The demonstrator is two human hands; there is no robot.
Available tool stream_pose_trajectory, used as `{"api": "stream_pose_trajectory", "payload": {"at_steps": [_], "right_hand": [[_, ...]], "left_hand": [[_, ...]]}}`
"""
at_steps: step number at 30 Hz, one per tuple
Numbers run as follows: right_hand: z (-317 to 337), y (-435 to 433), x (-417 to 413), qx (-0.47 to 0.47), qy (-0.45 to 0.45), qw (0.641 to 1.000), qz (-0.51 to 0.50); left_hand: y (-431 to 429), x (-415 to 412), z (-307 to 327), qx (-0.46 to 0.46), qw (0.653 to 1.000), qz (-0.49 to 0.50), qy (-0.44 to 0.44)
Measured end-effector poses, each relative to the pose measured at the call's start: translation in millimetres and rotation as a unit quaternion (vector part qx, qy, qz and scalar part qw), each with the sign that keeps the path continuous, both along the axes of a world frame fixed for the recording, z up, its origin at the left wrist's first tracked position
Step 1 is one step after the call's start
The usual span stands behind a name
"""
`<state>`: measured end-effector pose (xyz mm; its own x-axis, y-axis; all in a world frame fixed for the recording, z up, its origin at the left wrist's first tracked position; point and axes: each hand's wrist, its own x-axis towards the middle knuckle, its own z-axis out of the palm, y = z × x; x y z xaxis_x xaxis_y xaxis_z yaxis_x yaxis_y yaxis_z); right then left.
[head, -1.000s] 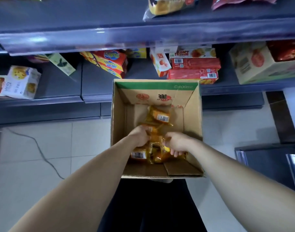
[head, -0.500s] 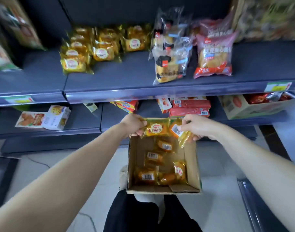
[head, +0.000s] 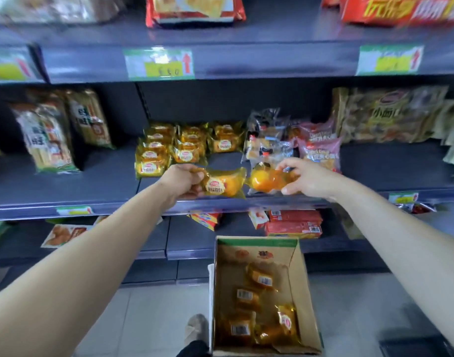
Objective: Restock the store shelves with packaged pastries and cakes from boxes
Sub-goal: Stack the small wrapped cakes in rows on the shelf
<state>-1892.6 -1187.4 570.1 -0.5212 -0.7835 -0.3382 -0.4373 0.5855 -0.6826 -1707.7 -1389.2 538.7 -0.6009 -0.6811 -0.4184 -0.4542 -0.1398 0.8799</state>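
My left hand (head: 182,182) grips a yellow-wrapped pastry (head: 224,185) with its label facing me, held at the front of the middle shelf (head: 66,186). My right hand (head: 304,177) holds a second yellow-wrapped pastry (head: 268,182) beside it, label turned away. Behind them on the shelf sit rows of the same yellow pastries (head: 179,148). Below, an open cardboard box (head: 304,300) on the floor holds several more yellow packs (head: 259,305).
Clear and pink snack bags (head: 292,145) stand right of the yellow rows; tall biscuit packs (head: 53,135) stand left. Red boxes (head: 294,225) lie on the lower shelf. A price tag (head: 158,63) hangs on the upper shelf edge. My shoe (head: 196,328) is beside the box.
Both hands took a pastry each from the box and rose to the middle shelf. The view tilted up from the box to the shelves.
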Motion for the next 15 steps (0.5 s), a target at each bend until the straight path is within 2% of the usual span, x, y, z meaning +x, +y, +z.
{"api": "stream_pose_trajectory", "payload": {"at_steps": [7,15], "right_hand": [[10.4,-49.6,14.1,-0.118,0.089,0.989,-0.022],[5.1,-95.0,16.1,-0.083,0.072,0.994,0.022]], "left_hand": [[-31.5,17.7,0.2,0.064,0.994,0.055,0.062],[-52.5,40.1,-4.5,0.096,0.986,0.099,0.093]]}}
